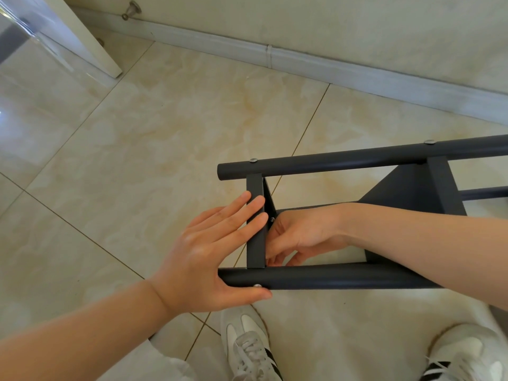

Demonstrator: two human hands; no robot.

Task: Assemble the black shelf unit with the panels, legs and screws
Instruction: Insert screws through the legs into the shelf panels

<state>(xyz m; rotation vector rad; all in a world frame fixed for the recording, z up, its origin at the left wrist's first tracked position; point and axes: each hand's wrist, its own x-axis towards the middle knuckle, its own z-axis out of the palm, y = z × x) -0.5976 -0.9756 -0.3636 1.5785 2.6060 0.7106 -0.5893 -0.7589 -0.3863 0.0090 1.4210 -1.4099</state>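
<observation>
With the shelf [412, 191] on its side on the floor [165, 133], my left hand [209, 257], spread flat, braces its end panel [254, 237] and near leg [343, 276] while my right hand [302, 232] curls inside it, grip hidden, so I judge the corner screw [257, 285] needs tightening next.

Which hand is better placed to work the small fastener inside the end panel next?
Right. The right hand sits inside the shelf unit, curled beside the fastener on the end panel. The left hand lies flat outside, bracing panel and near leg.
</observation>
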